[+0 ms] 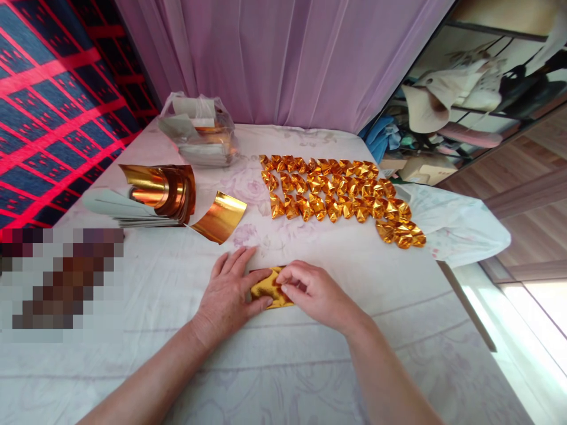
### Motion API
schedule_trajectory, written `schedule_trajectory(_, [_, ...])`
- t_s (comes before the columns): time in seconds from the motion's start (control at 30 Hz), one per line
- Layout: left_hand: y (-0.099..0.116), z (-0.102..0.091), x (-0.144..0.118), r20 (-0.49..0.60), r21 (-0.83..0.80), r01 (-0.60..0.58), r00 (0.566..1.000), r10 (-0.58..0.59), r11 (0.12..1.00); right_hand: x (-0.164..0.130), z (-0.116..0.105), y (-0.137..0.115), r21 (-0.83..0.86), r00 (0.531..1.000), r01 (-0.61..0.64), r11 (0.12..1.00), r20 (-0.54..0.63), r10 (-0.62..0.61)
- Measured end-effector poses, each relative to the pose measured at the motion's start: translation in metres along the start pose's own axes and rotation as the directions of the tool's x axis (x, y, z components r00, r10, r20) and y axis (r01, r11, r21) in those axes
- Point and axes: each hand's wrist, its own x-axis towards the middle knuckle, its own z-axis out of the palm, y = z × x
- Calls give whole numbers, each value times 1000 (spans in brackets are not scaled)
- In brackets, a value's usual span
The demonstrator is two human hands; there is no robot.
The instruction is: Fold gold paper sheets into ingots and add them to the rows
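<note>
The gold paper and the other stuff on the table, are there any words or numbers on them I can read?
No, there are none to read.
The gold paper under both hands: plain, no print.
The folded gold pieces: plain.
The foil stack: plain.
The plastic bag: no print can be made out.
The blurred patch at the left: unreadable.
</note>
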Motion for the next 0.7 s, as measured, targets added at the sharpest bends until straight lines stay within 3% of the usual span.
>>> schedule_trajectory(0.17, [1, -1, 1, 11, 4, -7, 1000, 7, 1000, 0, 9, -7, -60, 991, 5, 998, 133, 3])
schedule_trajectory(0.33, [-4, -4, 0, 40, -15, -29, 999, 30, 999, 0, 12, -8, -158, 990, 10, 987, 143, 13])
schedule_trajectory(0.53, [-11, -6, 0, 130, -33, -63, 989, 67, 997, -1, 14, -10, -193, 992, 5, 981, 123, 19])
schedule_trajectory(0.7, [-15, -7, 0, 143, -39, -83, 986, 87, 996, 0, 14, -13, -195, 990, -18, 981, 136, 45])
